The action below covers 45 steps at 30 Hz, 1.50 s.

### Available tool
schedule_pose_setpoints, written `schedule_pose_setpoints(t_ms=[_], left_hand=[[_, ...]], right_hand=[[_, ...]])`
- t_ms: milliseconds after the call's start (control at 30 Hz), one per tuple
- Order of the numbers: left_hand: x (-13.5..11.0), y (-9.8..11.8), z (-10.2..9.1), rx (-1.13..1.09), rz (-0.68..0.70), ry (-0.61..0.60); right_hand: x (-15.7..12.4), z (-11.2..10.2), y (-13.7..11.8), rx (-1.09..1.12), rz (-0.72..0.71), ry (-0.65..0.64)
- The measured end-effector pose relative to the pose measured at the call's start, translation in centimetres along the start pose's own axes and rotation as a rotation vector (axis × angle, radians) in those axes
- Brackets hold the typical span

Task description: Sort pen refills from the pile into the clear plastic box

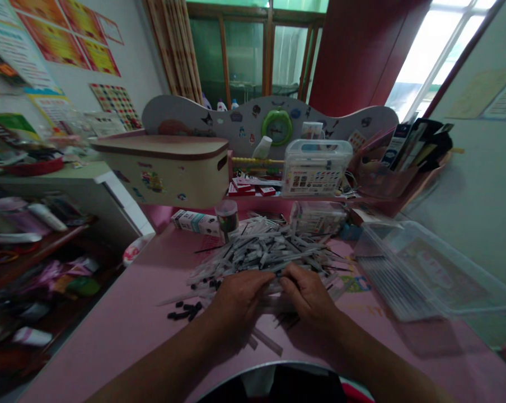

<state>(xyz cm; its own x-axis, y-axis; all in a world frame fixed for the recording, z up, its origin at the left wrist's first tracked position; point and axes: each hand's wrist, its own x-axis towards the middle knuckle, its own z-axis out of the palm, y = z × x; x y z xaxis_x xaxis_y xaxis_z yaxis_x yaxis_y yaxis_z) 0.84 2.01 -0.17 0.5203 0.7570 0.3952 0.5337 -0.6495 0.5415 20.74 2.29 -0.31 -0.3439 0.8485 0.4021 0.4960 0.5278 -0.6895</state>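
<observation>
My left hand [240, 295] and my right hand [309, 292] meet at the near side of a heap of pen parts [265, 246]. Fingers of both are closed in a pinch, tip to tip, on a slim pen, mostly hidden by the fingers. The heap holds many translucent grey pen barrels and thin dark refills. Small black pen caps [186, 310] lie loose to the left of my left hand. Under my wrists, a few clear barrels [267, 341] rest on the pink table [144, 330].
An open clear plastic box [441, 268] on the right holds a row of grey pens [393, 285]. Behind the heap stand a small jar [226, 218], a long printed carton [196, 222] and a clear case [318, 217]. A lidded cream bin [169, 176] sits at the back left.
</observation>
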Motion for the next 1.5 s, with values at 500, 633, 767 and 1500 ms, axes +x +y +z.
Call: schedule_pose_setpoints(t_ms=[500, 633, 767, 1500], left_hand=[[0.2, -0.7, 0.3, 0.046, 0.020, 0.040], [0.4, -1.3, -0.2, 0.117, -0.055, 0.132], [0.7, -1.4, -1.0, -0.013, -0.148, 0.104], [2.4, -2.7, -2.7, -1.031, -0.593, 0.714]], right_hand=[[0.2, 0.1, 0.3, 0.115, 0.027, 0.013], [0.4, -0.5, 1.0, 0.195, 0.128, 0.124], [0.5, -0.7, 1.7, 0.399, 0.253, 0.139], [1.3, -3.4, 3.0, -0.501, 0.122, 0.039]])
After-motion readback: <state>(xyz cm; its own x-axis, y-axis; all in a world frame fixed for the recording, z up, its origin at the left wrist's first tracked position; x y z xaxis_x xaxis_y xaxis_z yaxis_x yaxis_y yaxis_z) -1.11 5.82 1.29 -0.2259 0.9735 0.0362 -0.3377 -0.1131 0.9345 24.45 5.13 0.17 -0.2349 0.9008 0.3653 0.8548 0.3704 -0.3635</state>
